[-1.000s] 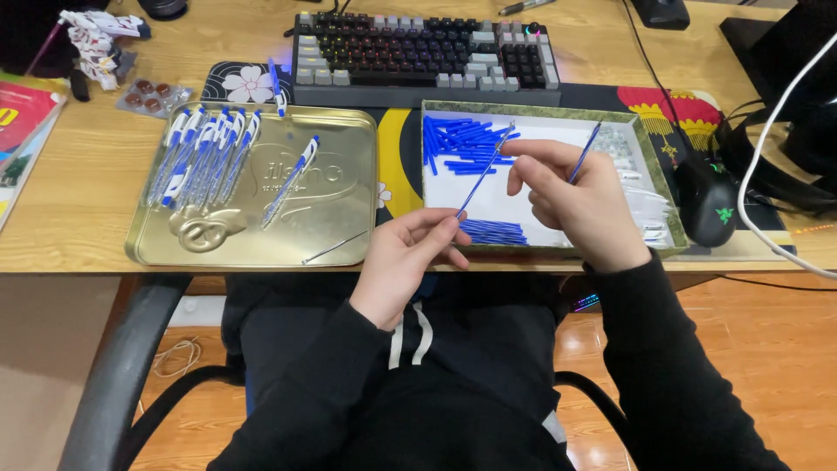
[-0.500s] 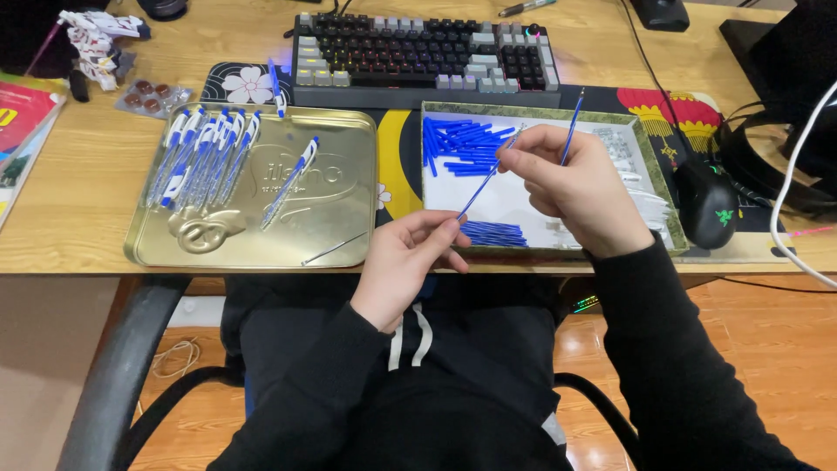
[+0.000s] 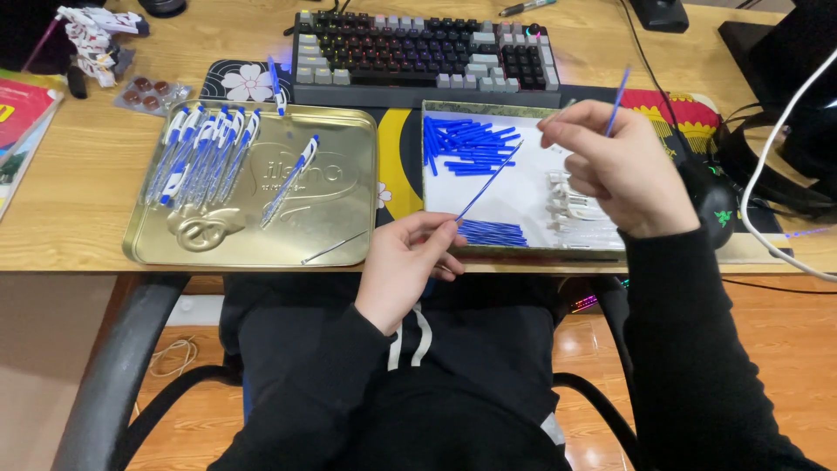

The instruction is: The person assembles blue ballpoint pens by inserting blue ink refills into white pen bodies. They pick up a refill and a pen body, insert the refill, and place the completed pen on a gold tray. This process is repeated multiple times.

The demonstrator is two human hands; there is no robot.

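left hand [image 3: 405,270]: grip pinched on the near end of a thin blue refill [image 3: 490,181], which slants over the white tray [image 3: 514,205].
right hand [image 3: 615,166]: grip pinched on a second refill [image 3: 616,101], upright above the tray's right side.
risk: a refill could slip onto the lap; the left hand hangs at the bench [image 3: 70,209] edge.
room: gold tray [image 3: 336,196] left, keyboard [image 3: 418,52] far, mouse [image 3: 711,201] right; open space only above.

The desk [image 3: 70,218] is pale, matt wood; the gold tray [image 3: 261,235] is glossy embossed metal (softly reflective). Blue refills [image 3: 471,148] look smooth plastic, lying on matt white paper [image 3: 514,196].
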